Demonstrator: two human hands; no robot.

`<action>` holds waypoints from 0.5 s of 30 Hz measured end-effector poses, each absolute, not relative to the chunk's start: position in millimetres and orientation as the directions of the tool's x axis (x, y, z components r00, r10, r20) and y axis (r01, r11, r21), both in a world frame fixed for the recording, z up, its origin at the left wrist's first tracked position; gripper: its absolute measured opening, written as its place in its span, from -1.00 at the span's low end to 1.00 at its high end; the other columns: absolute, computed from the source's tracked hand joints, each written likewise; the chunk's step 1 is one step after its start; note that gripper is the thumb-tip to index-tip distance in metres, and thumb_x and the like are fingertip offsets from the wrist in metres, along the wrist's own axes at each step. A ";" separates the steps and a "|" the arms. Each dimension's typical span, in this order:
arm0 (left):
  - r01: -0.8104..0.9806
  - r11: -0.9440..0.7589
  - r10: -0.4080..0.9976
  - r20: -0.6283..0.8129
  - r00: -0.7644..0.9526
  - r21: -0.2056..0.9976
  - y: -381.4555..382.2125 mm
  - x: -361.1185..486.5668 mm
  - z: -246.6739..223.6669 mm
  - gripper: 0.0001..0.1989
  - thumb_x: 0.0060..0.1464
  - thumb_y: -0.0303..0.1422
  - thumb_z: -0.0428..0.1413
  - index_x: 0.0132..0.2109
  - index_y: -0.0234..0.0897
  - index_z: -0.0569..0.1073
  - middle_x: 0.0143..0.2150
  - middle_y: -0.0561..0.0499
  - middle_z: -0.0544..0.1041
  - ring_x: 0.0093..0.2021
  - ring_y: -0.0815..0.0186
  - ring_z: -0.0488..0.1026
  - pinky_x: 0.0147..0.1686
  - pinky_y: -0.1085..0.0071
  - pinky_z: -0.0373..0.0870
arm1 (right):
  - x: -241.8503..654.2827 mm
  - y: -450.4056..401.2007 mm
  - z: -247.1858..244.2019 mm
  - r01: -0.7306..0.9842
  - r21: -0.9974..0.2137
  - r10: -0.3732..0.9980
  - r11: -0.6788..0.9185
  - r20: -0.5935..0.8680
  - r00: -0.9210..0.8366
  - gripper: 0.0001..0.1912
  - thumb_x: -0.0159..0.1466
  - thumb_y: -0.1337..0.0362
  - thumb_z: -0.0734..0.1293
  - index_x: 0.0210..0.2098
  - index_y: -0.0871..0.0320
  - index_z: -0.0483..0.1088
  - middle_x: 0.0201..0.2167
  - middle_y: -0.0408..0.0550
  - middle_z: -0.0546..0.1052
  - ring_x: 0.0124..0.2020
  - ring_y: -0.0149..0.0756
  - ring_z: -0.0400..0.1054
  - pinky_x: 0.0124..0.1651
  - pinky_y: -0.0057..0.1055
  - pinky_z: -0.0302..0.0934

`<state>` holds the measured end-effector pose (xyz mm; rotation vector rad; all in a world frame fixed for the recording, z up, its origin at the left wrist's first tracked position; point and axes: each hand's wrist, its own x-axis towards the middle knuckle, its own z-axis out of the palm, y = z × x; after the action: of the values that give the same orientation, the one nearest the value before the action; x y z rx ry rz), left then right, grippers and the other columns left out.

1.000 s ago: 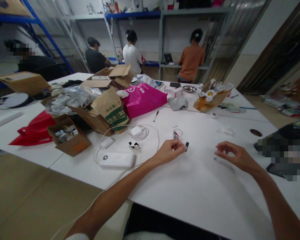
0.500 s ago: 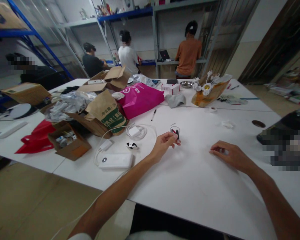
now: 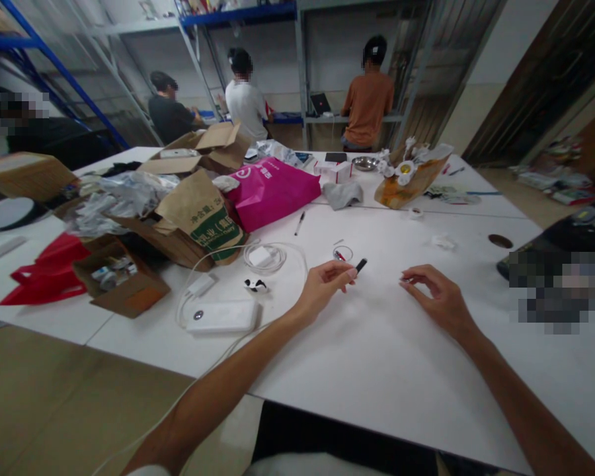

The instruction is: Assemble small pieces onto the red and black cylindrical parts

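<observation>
Over the white table [image 3: 377, 370], my left hand [image 3: 323, 284] is closed in a pinch on a short black stick [image 3: 361, 266], which points up and to the right. Its exact kind does not show. My right hand [image 3: 434, 294] is to the right, thumb and forefinger brought together. A tiny thing may be between those fingertips, too small to name. Just beyond my left hand lies a thin wire-like loop [image 3: 346, 249] with a small red piece near it. A pen [image 3: 300, 223] rests farther back on the table.
To the left are a white power bank [image 3: 221, 317], a coiled white cable [image 3: 277, 266], an open carton [image 3: 123, 291] and a magenta bag [image 3: 275, 192]. A black bag [image 3: 550, 241] stands at right. Several people sit or stand beyond, one in an orange shirt [image 3: 369, 99].
The black stick has tilted from upright to slanting right. My right hand has moved left, nearer my left hand, with its fingertips raised. The view has shifted slightly.
</observation>
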<state>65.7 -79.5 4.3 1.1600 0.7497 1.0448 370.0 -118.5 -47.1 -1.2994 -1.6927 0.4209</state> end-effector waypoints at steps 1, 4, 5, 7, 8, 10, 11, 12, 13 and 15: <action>-0.254 0.050 0.932 0.046 0.358 0.966 -79.3 65.8 3.9 -0.65 0.14 -0.14 0.46 -0.12 -0.35 0.69 -0.22 -0.10 0.66 -0.21 0.29 0.58 -0.26 0.40 0.43 | 368.3 -118.6 -46.6 0.566 -0.725 0.880 0.391 0.474 -0.001 -0.76 0.44 0.04 0.50 0.01 0.00 0.57 -0.05 0.01 0.62 -0.11 -0.12 0.59 0.08 -0.06 0.55; -0.239 0.034 0.933 0.055 0.356 0.970 -78.5 66.3 2.0 -0.65 0.14 -0.14 0.47 -0.12 -0.34 0.70 -0.21 -0.10 0.67 -0.20 0.27 0.59 -0.25 0.39 0.44 | 365.9 -119.2 -45.2 0.553 -0.725 0.863 0.411 0.505 0.021 -0.73 0.43 0.05 0.52 0.02 0.01 0.56 -0.04 0.02 0.60 -0.10 -0.11 0.59 0.09 -0.04 0.57; -0.232 0.028 0.933 0.058 0.355 0.972 -78.3 66.6 1.4 -0.65 0.14 -0.13 0.47 -0.12 -0.34 0.71 -0.21 -0.10 0.67 -0.20 0.26 0.60 -0.24 0.38 0.44 | 365.6 -119.6 -44.3 0.552 -0.725 0.861 0.412 0.508 0.024 -0.72 0.43 0.05 0.52 0.03 0.01 0.55 -0.03 0.03 0.60 -0.09 -0.11 0.59 0.10 -0.03 0.57; -0.213 0.019 0.932 0.060 0.357 0.977 -78.3 67.2 0.0 -0.65 0.14 -0.14 0.47 -0.11 -0.33 0.71 -0.21 -0.10 0.68 -0.20 0.25 0.60 -0.22 0.37 0.46 | 365.1 -121.0 -41.8 0.554 -0.725 0.863 0.409 0.504 0.023 -0.72 0.43 0.04 0.51 0.04 0.01 0.55 -0.01 0.04 0.59 -0.08 -0.10 0.59 0.12 0.00 0.57; -0.205 0.017 0.931 0.060 0.360 0.979 -78.4 67.4 -0.7 -0.65 0.14 -0.14 0.47 -0.11 -0.34 0.71 -0.21 -0.10 0.68 -0.20 0.25 0.60 -0.21 0.36 0.47 | 364.8 -121.8 -40.1 0.556 -0.725 0.865 0.406 0.501 0.023 -0.72 0.43 0.04 0.50 0.04 0.01 0.55 0.00 0.05 0.58 -0.07 -0.09 0.59 0.13 0.01 0.57; -0.194 0.017 0.927 0.057 0.370 0.981 -78.5 67.9 -2.2 -0.64 0.15 -0.13 0.47 -0.09 -0.34 0.71 -0.20 -0.11 0.69 -0.20 0.25 0.61 -0.19 0.34 0.49 | 364.0 -123.3 -36.3 0.561 -0.725 0.867 0.401 0.498 0.024 -0.71 0.44 0.02 0.50 0.04 0.00 0.56 0.01 0.06 0.59 -0.06 -0.07 0.60 0.13 0.03 0.58; -0.190 0.018 0.926 0.056 0.375 0.982 -78.6 68.1 -3.1 -0.64 0.15 -0.13 0.46 -0.09 -0.34 0.71 -0.20 -0.12 0.69 -0.20 0.24 0.61 -0.18 0.34 0.50 | 363.6 -124.0 -34.5 0.564 -0.722 0.866 0.401 0.500 0.024 -0.71 0.44 0.01 0.49 0.04 0.00 0.56 0.00 0.07 0.60 -0.07 -0.06 0.60 0.11 0.04 0.58; -0.186 0.018 0.924 0.055 0.378 0.982 -78.5 68.4 -4.2 -0.63 0.16 -0.12 0.46 -0.08 -0.35 0.71 -0.20 -0.12 0.69 -0.20 0.24 0.61 -0.18 0.33 0.50 | 363.2 -124.5 -32.8 0.571 -0.716 0.865 0.401 0.502 0.022 -0.71 0.44 0.00 0.49 0.03 0.00 0.56 -0.01 0.07 0.61 -0.07 -0.05 0.60 0.10 0.05 0.58; -0.181 0.017 0.923 0.054 0.380 0.983 -78.4 68.6 -5.3 -0.62 0.17 -0.10 0.45 -0.08 -0.35 0.71 -0.20 -0.12 0.69 -0.20 0.25 0.61 -0.17 0.33 0.50 | 362.7 -125.0 -31.4 0.580 -0.708 0.863 0.404 0.504 0.014 -0.72 0.44 0.00 0.48 0.02 -0.01 0.56 -0.02 0.07 0.62 -0.07 -0.04 0.60 0.09 0.05 0.58; -0.162 0.018 0.923 0.046 0.382 0.987 -77.8 69.2 -7.9 -0.59 0.18 -0.08 0.44 -0.08 -0.36 0.70 -0.22 -0.12 0.68 -0.22 0.26 0.60 -0.17 0.34 0.51 | 361.8 -125.9 -29.3 0.595 -0.693 0.863 0.408 0.506 -0.003 -0.75 0.45 0.01 0.47 0.01 -0.02 0.57 -0.04 0.06 0.63 -0.08 -0.04 0.60 0.07 0.04 0.57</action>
<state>69.2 -77.8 -7.9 1.2612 0.7947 0.9980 361.8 -125.9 -29.3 -1.2861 -1.6984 0.3472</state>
